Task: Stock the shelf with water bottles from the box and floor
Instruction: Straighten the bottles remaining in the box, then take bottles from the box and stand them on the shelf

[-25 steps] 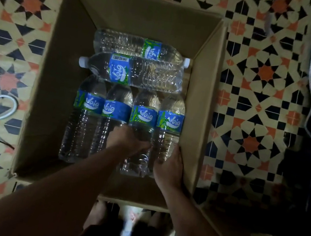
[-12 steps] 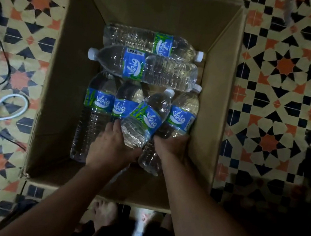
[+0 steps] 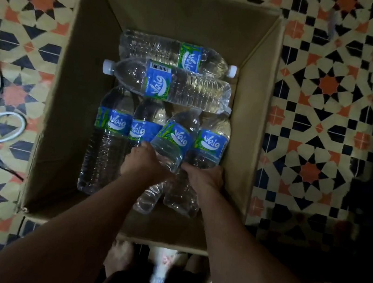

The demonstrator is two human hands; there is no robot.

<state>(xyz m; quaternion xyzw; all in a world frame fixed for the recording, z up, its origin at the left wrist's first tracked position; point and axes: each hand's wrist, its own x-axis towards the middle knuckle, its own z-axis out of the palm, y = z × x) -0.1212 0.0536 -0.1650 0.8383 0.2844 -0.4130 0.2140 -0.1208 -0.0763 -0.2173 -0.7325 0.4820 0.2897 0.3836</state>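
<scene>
1. My left hand [image 3: 146, 163] is wrapped around the lower body of the tilted bottle [image 3: 171, 148], the third in the near row inside the cardboard box [image 3: 247, 131] on the tiled floor [image 3: 315, 137]. The fingers are curled closed around it. My right hand [image 3: 204, 176] sits on the body of the rightmost bottle [image 3: 206, 154]; its fingers look curled over it, but I cannot tell how firm that hold is.

2. The tilted bottle's neck lies just under the crosswise bottle [image 3: 172, 85] resting on top of the row. If I pull straight up, I judge the cap could catch it and roll it onto the far bottle [image 3: 177, 53] or off the row.

3. The plastic is thin and ribbed, so squeezing low on the body may make it buckle and slip out.

4. The rightmost bottle lies against the box wall; dragging it up could snag the cardboard.

5. The light is dim, so I may misjudge the grip.

6. No shelf is in view, so carrying two bottles means turning blind.
</scene>
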